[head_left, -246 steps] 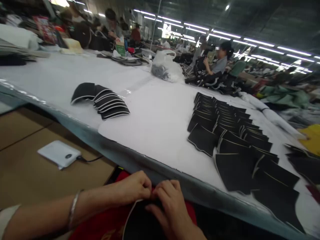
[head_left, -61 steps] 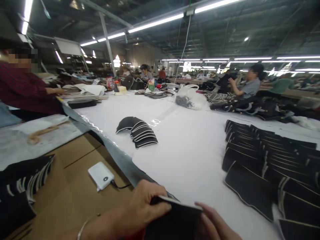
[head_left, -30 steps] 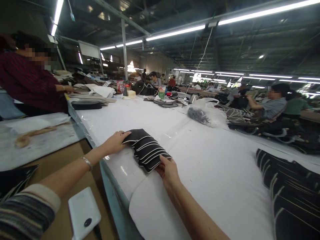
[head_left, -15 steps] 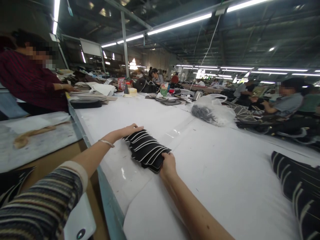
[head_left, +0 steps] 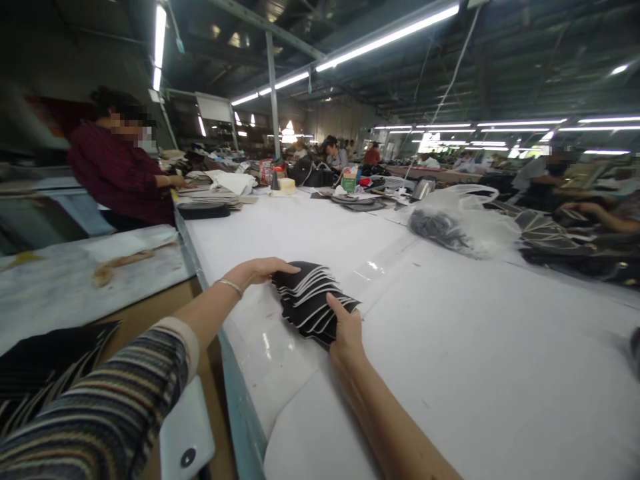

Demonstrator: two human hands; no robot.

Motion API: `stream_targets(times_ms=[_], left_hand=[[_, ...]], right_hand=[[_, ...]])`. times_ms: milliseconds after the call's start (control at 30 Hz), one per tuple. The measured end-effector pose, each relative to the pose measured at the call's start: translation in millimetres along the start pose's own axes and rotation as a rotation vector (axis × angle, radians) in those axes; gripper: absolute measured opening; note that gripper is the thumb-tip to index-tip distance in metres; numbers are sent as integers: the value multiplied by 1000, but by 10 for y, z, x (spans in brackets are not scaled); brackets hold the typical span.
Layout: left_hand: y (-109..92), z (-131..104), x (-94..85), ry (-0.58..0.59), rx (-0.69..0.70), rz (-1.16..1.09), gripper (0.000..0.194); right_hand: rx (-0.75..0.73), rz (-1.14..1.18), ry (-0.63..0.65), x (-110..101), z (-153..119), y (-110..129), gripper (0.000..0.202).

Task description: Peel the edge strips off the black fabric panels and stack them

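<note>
A fanned stack of black pieces with pale edges (head_left: 306,303) is held between both hands, low over the white tabletop (head_left: 425,347). My left hand (head_left: 270,268) grips its far left end, thumb on top and fingers hidden beneath. At the near right end, my right hand (head_left: 347,331) is closed around the pieces with its thumb pressed on the upper face. The pieces overlap like steps, their light edges showing in curved lines. Whether the stack's underside touches the table I cannot tell.
More black pieces (head_left: 50,370) lie at the lower left beside a white phone-like object (head_left: 187,427). A clear plastic bag (head_left: 465,223) with dark contents sits at the right. Behind are stacked sheets (head_left: 210,200); a co-worker in a dark red shirt (head_left: 123,167) stands at the left.
The camera view has turned left, so the surroundings shift right. The black pieces are bunched differently, and my left thumb lies further over them. The dark striped pile at right has left view.
</note>
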State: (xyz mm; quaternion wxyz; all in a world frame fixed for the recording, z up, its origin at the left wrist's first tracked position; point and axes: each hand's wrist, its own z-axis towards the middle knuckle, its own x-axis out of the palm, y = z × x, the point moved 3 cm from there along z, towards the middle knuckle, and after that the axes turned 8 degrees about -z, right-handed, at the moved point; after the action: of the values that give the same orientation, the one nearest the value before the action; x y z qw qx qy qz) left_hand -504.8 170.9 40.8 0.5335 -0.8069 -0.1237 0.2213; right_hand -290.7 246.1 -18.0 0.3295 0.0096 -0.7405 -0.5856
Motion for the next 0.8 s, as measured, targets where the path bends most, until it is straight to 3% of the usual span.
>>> stream_targets(times_ms=[200,333,500,600,700,800], left_hand=[[8,-159,233,51,46,-191,63],[-15,-409,354,60,135,-283,66],[-88,-1000,471,21,257,-407,68],[-77,-1378,444,-14,319,-475,65],[78,-1849,408,-69,366,-565,67],[399,-2392,433,-127,397,-679,71]], right_hand=[[120,7,-60,-11,4,43,39],[106,-2,-34,-4,-103,183,34],[107,-34,98,72,-390,453,39],[41,-101,148,165,-560,595,37],[59,-165,289,274,-854,637,38],[173,-240,375,308,-1271,522,45]])
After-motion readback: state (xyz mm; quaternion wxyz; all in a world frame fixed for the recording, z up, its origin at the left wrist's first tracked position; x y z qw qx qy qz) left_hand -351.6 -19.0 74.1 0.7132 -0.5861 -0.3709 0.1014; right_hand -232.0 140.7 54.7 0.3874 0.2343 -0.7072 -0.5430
